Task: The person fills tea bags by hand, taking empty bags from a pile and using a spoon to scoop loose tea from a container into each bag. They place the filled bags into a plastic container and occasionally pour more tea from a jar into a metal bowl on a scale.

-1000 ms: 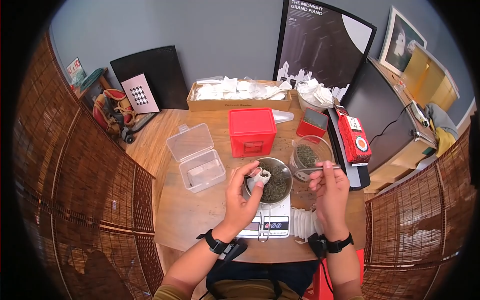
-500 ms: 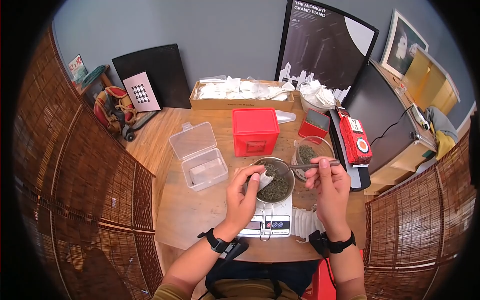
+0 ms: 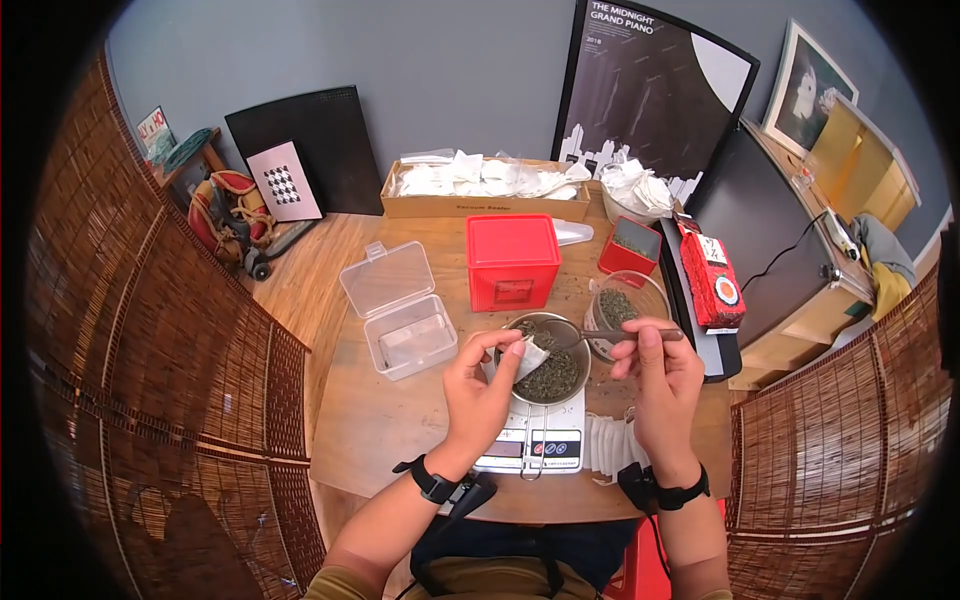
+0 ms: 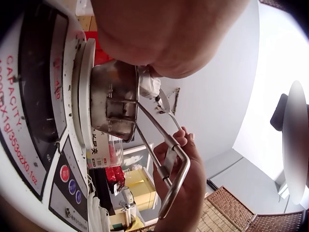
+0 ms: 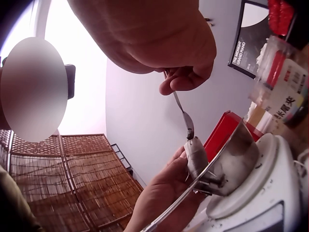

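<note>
My left hand point(image 3: 478, 395) pinches a small white tea bag point(image 3: 531, 358) over a metal pot point(image 4: 113, 101) of dried leaves point(image 3: 552, 378). The pot, with its wire handle toward me, stands on a white kitchen scale point(image 3: 560, 462). A spoon point(image 5: 187, 123) is held by its handle in my right hand point(image 3: 660, 385), raised right of the pot. In the right wrist view the spoon's tip, with dark leaf bits on it, is right at the mouth of the bag point(image 5: 196, 157).
Right of the pot stands a clear tub point(image 3: 648, 290) of leaves. Behind are a red canister point(image 3: 512, 262), an open red tin point(image 3: 628, 262) and a cardboard box point(image 3: 480, 207) of white bags. An open plastic case point(image 3: 408, 350) lies left; more tea bags point(image 3: 612, 445) line up beside the scale.
The spoon has come leftward over the pot to the bag's mouth, its handle turning in my right hand. The bag now leans over in my left hand, which keeps its pinch.
</note>
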{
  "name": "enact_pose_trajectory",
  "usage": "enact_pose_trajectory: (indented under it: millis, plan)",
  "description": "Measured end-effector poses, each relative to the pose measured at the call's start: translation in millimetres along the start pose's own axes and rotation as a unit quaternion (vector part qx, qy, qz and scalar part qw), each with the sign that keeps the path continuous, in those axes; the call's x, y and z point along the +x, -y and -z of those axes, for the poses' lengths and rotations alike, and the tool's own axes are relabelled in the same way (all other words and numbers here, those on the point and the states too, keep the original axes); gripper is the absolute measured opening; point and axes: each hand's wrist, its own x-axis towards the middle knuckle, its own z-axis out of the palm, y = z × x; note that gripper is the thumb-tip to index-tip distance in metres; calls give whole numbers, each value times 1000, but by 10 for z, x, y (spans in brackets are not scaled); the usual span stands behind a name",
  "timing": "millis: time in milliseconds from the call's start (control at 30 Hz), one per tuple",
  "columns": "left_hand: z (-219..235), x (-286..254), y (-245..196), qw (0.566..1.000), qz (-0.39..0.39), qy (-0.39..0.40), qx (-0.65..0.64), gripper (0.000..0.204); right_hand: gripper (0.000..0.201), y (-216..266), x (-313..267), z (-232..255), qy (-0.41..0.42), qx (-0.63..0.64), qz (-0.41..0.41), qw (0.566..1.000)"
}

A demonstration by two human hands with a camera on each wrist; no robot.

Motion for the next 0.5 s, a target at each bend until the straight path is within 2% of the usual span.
enact_pose_trajectory:
  millis: [233,333,433,500]
  plan:
    - [-13,-15,77,997,33,-28,-62,16,25,12,-42,-13,21,-14,17,1000]
    - [2,-12,130,998,11,-20,-63,15,25,-1,-71,-13,34,-14,40,999]
    - [-4,-13,80,996,25,-37,-72,16,24,-13,-92,2,37,-8,52,998]
    - [-10,-12,65,996,25,-41,-81,17,24,-12,-103,9,79,-22,46,996]
